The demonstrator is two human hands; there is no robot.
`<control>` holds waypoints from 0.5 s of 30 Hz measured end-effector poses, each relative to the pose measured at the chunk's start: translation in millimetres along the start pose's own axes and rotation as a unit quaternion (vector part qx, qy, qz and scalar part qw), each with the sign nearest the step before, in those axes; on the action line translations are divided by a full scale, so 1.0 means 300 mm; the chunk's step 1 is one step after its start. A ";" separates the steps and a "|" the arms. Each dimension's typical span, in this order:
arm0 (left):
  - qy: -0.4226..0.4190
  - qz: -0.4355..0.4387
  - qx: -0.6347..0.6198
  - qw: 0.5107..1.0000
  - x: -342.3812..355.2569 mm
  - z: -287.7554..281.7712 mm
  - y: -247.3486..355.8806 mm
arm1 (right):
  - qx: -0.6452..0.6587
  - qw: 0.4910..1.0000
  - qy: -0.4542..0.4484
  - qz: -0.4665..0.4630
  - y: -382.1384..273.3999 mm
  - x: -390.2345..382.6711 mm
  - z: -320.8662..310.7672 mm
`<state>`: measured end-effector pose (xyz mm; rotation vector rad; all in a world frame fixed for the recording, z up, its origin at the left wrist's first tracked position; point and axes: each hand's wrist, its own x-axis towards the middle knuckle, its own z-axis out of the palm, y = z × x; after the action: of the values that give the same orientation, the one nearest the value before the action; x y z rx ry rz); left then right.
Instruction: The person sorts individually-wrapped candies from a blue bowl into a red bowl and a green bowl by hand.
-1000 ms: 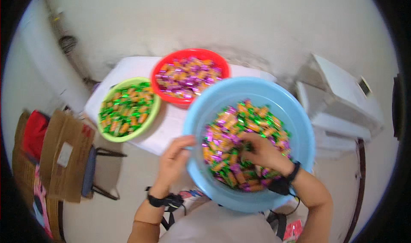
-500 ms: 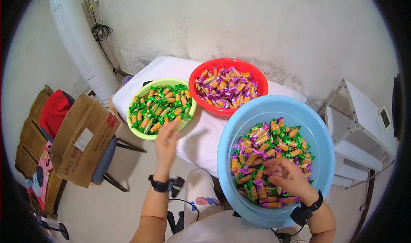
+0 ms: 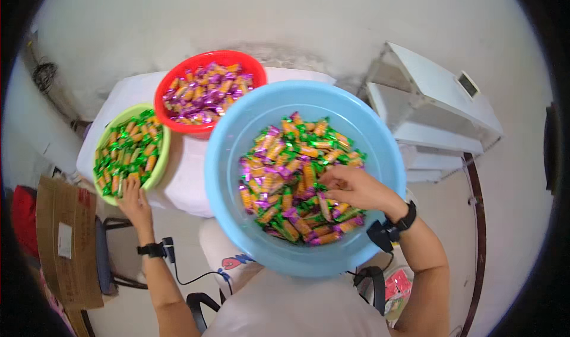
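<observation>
A large light-blue basin [image 3: 221,218] stands close in front of me, holding mixed small wrapped candies [image 3: 309,174] in green and purple twists. My right hand [image 3: 350,187] is inside it, fingers curled and thumb drawn in just above the candies; what lies at its fingertips is hard to make out. To the left, my left hand [image 3: 135,205] reaches over the near rim of a yellow-green basin [image 3: 161,168]. Its fingers stretch out onto the green-wrapped candies [image 3: 133,141] there, slightly blurred. A red basin [image 3: 259,70] of purple-wrapped candies [image 3: 208,94] sits behind.
The basins stand on or by a table with a white cloth [image 3: 184,186]. A cardboard box [image 3: 62,236] rests on a chair at left. White shelving [image 3: 427,105] stands at right against the wall. A cable [image 3: 202,280] runs from my left wristband.
The view has swung right, so the basins appear further left. My left hand has come down from above the green candies' near edge onto them. The right hand stays in the blue basin.
</observation>
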<state>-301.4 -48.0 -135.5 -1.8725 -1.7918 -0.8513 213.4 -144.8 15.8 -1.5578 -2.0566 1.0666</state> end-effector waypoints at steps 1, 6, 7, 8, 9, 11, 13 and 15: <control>0.006 0.001 0.012 1.000 -0.004 -0.014 0.006 | -0.001 1.000 0.008 0.008 0.011 -0.011 0.005; 0.013 0.022 -0.037 0.999 0.033 -0.058 0.091 | -0.166 0.983 -0.050 -0.060 0.113 -0.007 0.076; 0.014 0.023 -0.056 0.998 0.038 -0.078 0.117 | -0.164 0.981 -0.087 -0.056 0.105 0.013 0.094; 0.014 0.022 -0.052 0.998 0.044 -0.097 0.150 | -0.161 0.978 -0.132 -0.010 0.028 0.025 0.088; 0.028 0.031 -0.091 0.995 0.053 -0.119 0.195 | -0.160 0.978 -0.134 -0.014 0.046 0.044 0.119; 0.040 0.043 -0.138 0.989 0.064 -0.132 0.294 | -0.214 0.965 -0.103 -0.115 0.097 0.061 0.183; 0.008 0.029 -0.231 0.973 0.066 -0.167 0.372 | -0.290 0.937 -0.192 -0.039 0.041 0.067 0.194; 0.002 0.027 -0.256 0.966 0.066 -0.188 0.462 | -0.360 0.891 -0.272 0.050 0.049 0.064 0.201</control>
<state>-172.8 -83.4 -64.9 -2.2050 -1.6116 -1.3995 176.6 -146.8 -37.7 -1.8447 -3.0425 0.8800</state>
